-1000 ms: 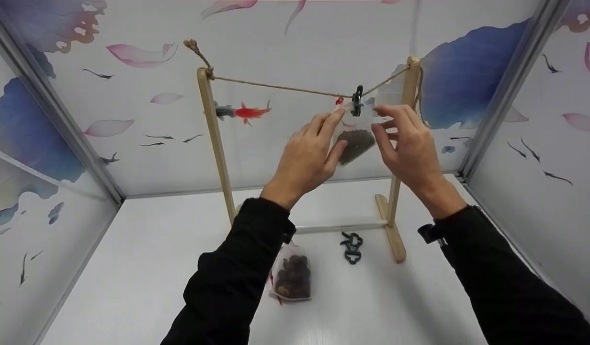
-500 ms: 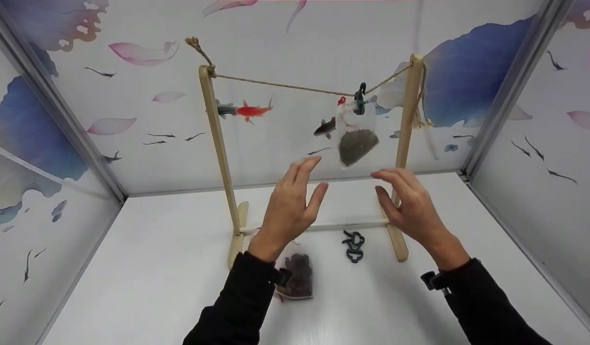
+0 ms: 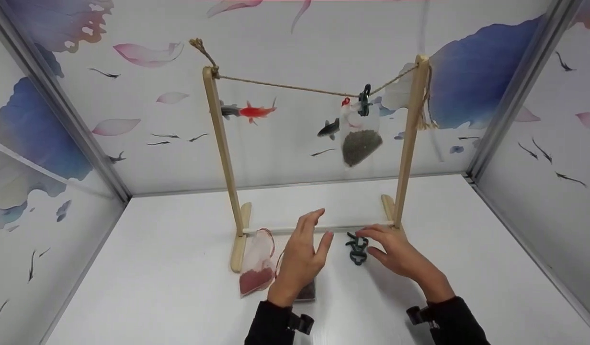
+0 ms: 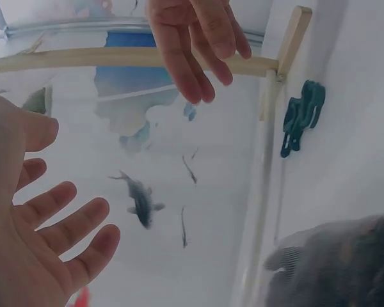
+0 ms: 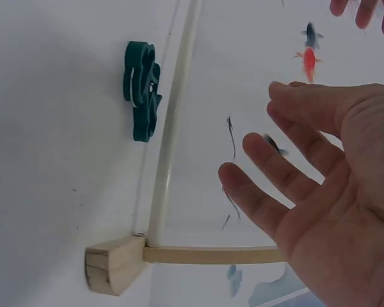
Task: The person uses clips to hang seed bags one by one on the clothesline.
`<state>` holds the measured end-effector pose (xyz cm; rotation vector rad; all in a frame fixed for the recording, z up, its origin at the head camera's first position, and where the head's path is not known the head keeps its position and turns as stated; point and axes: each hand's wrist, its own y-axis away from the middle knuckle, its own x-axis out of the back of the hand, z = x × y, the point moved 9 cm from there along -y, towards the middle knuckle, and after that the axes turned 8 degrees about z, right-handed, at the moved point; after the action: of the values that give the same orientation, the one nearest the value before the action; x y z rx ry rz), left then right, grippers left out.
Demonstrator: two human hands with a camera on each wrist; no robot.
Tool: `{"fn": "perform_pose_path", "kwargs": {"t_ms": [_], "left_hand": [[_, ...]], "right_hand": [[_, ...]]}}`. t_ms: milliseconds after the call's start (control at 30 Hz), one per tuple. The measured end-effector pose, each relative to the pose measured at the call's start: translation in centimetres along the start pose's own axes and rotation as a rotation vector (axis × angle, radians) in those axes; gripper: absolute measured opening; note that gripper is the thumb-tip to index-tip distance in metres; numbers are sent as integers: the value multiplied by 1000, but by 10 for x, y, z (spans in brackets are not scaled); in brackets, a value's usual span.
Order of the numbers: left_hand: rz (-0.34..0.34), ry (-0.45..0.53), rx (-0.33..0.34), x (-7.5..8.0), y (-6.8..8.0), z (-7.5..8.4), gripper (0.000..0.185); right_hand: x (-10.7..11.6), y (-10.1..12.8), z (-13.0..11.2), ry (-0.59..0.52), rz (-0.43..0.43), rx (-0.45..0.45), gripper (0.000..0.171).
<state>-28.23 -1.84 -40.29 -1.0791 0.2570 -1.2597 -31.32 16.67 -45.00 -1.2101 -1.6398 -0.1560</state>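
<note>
My left hand (image 3: 302,258) hovers above the table with straight, spread fingers and nothing in it. Below it a mesh bag of dark brown lumps (image 3: 307,291) is mostly hidden by the hand. My right hand (image 3: 395,254) holds nothing, its fingertips close beside the dark green plastic clips (image 3: 357,251) lying on the table. Both wrist views show relaxed, parted fingers; the clips (image 5: 142,89) appear apart from the right hand there. Higher up, a sheer bag of dark grains (image 3: 362,146) hangs tilted from the rope (image 3: 290,87), held by a dark green clip (image 3: 364,101).
A wooden frame with two posts (image 3: 223,151) carries the sagging rope, and a pale crossbar (image 3: 333,228) joins its feet. Left of my left hand lies a sheer bag with reddish contents (image 3: 256,278). White walls printed with fish and petals enclose the white table (image 3: 156,268).
Both hands have left the hanging bag and come down toward the table, the right one to the clips. The bag stays hanging on the rope. The reddish bag has come into sight.
</note>
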Motion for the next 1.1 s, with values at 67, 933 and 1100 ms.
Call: {"fn": "perform_pose_path", "kwargs": {"t_ms": [67,933,1100], "left_hand": [[-32,17,47,-11,11,-4,46],[-389,-163,333,-76,65,-20,39],[-422,-202,342,-80,67,-23,42]], "right_hand": [[-9,6,1,1,-52,-21,44],[-42,20,10,114,-192,-39,46],[-38,17,15,128,-154,-78,45]]}}
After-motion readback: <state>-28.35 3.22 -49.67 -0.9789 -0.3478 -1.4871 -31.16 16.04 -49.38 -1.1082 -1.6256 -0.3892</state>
